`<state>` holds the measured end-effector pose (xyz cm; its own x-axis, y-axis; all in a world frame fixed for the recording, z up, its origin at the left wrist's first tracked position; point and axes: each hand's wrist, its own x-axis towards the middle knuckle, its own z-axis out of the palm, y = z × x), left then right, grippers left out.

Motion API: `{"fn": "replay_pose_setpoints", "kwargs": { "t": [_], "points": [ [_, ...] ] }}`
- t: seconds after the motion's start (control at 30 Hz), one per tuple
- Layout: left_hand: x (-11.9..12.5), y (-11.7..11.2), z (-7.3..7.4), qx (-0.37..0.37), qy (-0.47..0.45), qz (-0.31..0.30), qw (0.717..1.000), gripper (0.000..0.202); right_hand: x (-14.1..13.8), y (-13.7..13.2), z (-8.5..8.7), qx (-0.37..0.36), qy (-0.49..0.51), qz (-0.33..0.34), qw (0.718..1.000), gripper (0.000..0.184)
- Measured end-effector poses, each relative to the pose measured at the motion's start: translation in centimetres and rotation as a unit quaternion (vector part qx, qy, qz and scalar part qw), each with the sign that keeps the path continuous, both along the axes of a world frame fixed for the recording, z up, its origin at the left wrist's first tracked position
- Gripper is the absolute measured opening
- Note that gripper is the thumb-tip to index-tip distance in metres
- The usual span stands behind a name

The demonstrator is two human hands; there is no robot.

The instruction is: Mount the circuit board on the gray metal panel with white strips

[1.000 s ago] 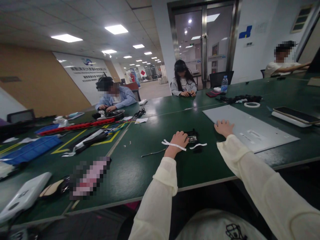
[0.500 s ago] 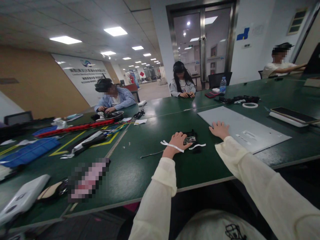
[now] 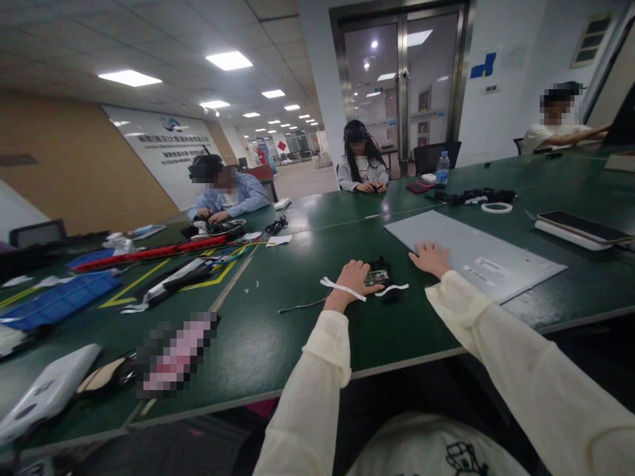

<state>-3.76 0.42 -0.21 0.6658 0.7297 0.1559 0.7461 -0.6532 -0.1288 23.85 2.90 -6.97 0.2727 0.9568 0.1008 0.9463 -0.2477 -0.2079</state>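
My left hand [image 3: 353,279] rests on the table against the left side of a small black device with a bare circuit board [image 3: 378,276]. Its fingers lie forward and the thumb stretches along the device's near edge; it does not visibly grip. A white strip [image 3: 342,289] crosses the back of this hand near the wrist, and another short white strip [image 3: 395,289] lies just right of the thumb. My right hand [image 3: 432,258], fingers spread, lies flat on the left edge of a thin grey panel [image 3: 449,241] with small labels. A thin cable [image 3: 303,308] runs out to the left.
Right of the panel are a phone on a white box [image 3: 583,228] and a white ring [image 3: 497,207]. A water bottle [image 3: 442,168] stands farther back. Leftward lie a blue tray [image 3: 64,301], cables, a white device [image 3: 49,390] and a pixelated pink item [image 3: 176,357]. Three people sit around the table.
The grey panel has slid a little to the left, with my right hand moving along on it. My left hand and the circuit-board device have stayed nearly in place.
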Motion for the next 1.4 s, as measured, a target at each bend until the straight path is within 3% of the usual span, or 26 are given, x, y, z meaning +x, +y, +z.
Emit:
{"fn": "replay_pose_setpoints", "kwargs": {
  "t": [0.8,1.2,1.4],
  "points": [
    [-0.7,-0.4,2.1,0.12,-0.053,-0.003,0.991,0.053,-3.6,-1.5,1.3,-0.013,-0.019,0.086,0.996,0.067],
    [-0.9,-0.4,2.4,0.145,-0.082,0.004,0.986,0.05,-7.1,-4.7,3.2,-0.007,-0.044,0.193,0.98,0.065],
    [-1.1,-0.3,2.4,0.156,-0.084,0.005,0.984,0.053,-8.8,-6.2,2.5,0.039,-0.034,0.274,0.96,0.067]
  ]
}}
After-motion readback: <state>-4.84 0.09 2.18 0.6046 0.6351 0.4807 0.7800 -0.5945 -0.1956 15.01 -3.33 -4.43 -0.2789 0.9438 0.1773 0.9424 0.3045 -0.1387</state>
